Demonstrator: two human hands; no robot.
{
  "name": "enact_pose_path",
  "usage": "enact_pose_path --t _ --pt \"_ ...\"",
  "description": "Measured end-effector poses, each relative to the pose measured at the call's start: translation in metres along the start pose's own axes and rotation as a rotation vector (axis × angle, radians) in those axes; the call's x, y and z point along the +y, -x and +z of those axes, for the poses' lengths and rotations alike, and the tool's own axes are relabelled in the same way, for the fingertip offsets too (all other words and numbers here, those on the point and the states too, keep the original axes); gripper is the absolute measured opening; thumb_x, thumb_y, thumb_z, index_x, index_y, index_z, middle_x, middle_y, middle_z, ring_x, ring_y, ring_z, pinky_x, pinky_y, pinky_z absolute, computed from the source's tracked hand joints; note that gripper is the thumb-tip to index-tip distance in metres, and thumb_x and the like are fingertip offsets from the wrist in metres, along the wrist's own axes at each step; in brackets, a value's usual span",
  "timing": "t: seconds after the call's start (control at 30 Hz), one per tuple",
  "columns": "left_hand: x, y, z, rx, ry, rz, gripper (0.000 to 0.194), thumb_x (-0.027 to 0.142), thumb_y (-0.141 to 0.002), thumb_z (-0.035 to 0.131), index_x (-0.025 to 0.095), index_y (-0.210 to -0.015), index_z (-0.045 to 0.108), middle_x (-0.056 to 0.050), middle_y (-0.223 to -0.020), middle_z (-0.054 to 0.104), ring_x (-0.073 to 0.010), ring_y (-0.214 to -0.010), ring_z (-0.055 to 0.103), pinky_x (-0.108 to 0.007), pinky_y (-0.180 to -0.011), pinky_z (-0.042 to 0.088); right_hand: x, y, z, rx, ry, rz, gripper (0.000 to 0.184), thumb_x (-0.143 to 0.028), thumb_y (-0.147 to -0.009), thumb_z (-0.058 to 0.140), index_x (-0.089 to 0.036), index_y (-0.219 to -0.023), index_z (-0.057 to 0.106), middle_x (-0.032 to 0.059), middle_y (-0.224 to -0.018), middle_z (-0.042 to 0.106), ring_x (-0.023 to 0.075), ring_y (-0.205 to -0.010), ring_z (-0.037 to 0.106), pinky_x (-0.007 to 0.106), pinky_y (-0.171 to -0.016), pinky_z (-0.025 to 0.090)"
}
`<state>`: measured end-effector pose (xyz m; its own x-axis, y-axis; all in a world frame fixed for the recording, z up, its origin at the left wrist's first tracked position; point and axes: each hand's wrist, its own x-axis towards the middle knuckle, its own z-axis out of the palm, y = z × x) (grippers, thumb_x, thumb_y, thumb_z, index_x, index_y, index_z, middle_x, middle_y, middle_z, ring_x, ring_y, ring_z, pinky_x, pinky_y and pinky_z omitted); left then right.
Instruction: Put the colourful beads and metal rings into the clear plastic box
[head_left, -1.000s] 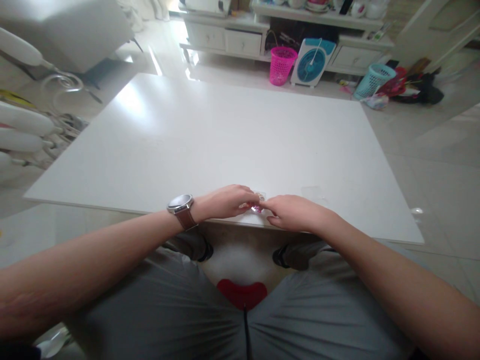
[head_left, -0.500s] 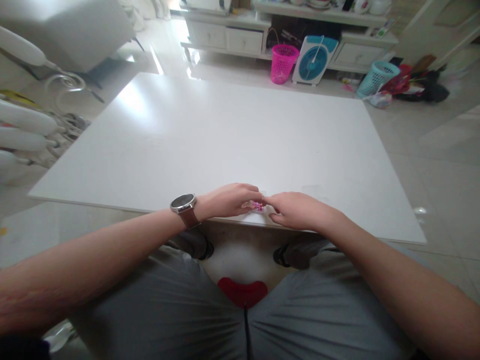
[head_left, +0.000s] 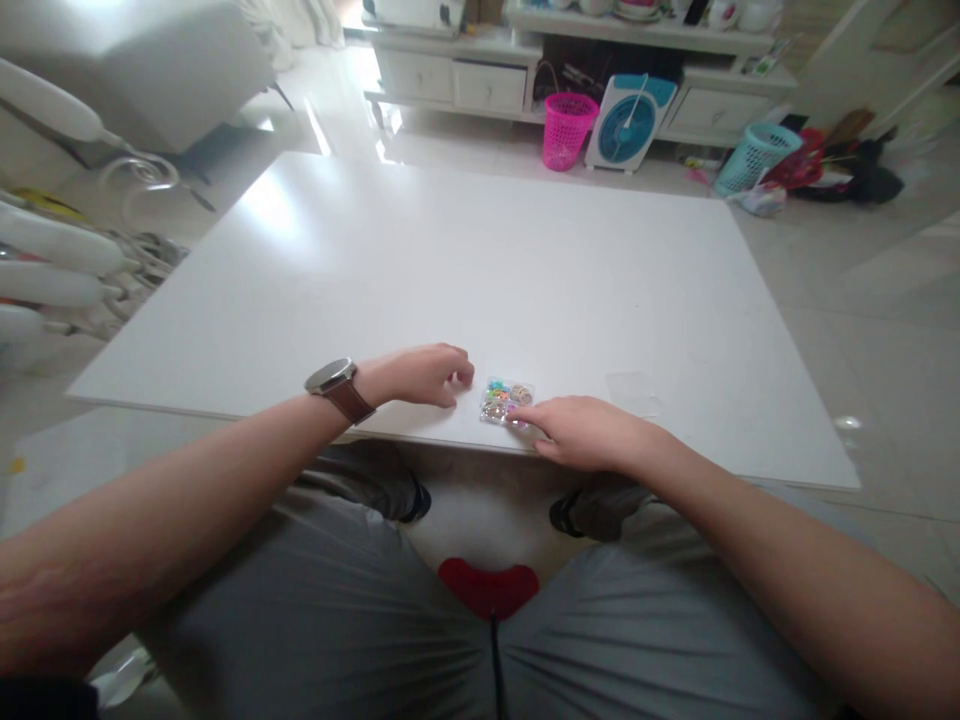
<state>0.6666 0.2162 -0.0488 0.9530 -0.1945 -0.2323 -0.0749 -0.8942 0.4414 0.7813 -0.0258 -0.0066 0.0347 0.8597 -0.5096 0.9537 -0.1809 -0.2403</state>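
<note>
A small clear plastic box (head_left: 486, 413) with several compartments lies near the front edge of the white table (head_left: 480, 260). Green, blue and orange pieces fill one compartment; others hold ring-like beige or metallic pieces and pink-purple ones. Left of the box, my left hand (head_left: 424, 375), with a watch on its wrist, is loosely curled, thumb and fingers apart, with nothing visible in it. My right hand (head_left: 589, 430) reaches in from the right, its index finger stretched onto the pink-purple compartment. That finger hides part of the pieces there.
Right of my right hand lies a thin clear sheet or lid (head_left: 632, 393). Beyond the table stand a pink basket (head_left: 568, 132), a blue and white fan (head_left: 628, 122), a teal basket (head_left: 757, 158) and a white cabinet (head_left: 491, 87). White chair parts (head_left: 60, 240) show at the left.
My left hand has moved left, away from the box, uncovering its compartments. My right hand has shifted slightly, its index finger now over the box's near right compartment.
</note>
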Motion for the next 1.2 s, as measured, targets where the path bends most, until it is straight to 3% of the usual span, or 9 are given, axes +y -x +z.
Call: enact_pose_path --t 0.4,0.67,0.93,1.07,1.2 --pt "-0.002 -0.004 0.007 -0.015 -0.006 0.01 0.032 -0.003 -0.073 0.051 0.017 -0.089 0.07 -0.003 -0.086 0.066 -0.0131 -0.077 0.059 -0.024 -0.072 0.045 0.003 0.0 -0.003 -0.004 -0.029 0.008 0.055 -0.026 -0.087 0.051 -0.028 -0.142 0.054 0.0115 -0.12 0.071 0.028 -0.1 0.069 0.034 -0.077 0.046" --pt "0.028 -0.007 -0.006 0.171 0.194 0.151 0.022 0.004 -0.08 0.056 0.016 -0.093 0.069 -0.004 -0.091 0.066 -0.011 -0.075 0.061 -0.022 -0.07 0.048 0.01 0.014 -0.018 0.088 -0.058 0.054 0.05 -0.032 -0.092 0.049 -0.027 -0.142 0.051 0.0095 -0.113 0.073 0.0253 -0.093 0.068 0.03 -0.07 0.043" --pt "0.064 -0.018 0.014 0.198 0.32 0.297 0.018 0.012 -0.089 0.056 0.017 -0.101 0.069 -0.006 -0.094 0.066 -0.0127 -0.08 0.062 -0.024 -0.073 0.048 0.017 0.017 -0.016 0.106 -0.04 0.051 0.041 -0.031 -0.091 0.051 -0.024 -0.13 0.059 0.0092 -0.111 0.074 0.0253 -0.091 0.068 0.03 -0.069 0.041" --pt "0.066 -0.021 0.016 0.19 0.276 0.306 0.019 0.015 -0.091 0.055 0.018 -0.104 0.069 -0.007 -0.098 0.066 -0.0153 -0.086 0.062 -0.027 -0.076 0.048 0.018 0.016 -0.013 0.101 -0.045 0.061 0.043 -0.029 -0.089 0.053 -0.024 -0.132 0.06 0.009 -0.106 0.075 0.025 -0.089 0.069 0.03 -0.066 0.042" --pt "0.053 -0.019 0.006 0.225 0.215 0.263 0.019 0.018 -0.086 0.06 0.017 -0.103 0.068 -0.007 -0.1 0.066 -0.0165 -0.088 0.062 -0.029 -0.08 0.048 0.025 0.021 -0.021 0.091 -0.08 0.106 0.045 -0.03 -0.09 0.053 -0.026 -0.134 0.059 0.0075 -0.107 0.075 0.0235 -0.089 0.069 0.03 -0.069 0.044"
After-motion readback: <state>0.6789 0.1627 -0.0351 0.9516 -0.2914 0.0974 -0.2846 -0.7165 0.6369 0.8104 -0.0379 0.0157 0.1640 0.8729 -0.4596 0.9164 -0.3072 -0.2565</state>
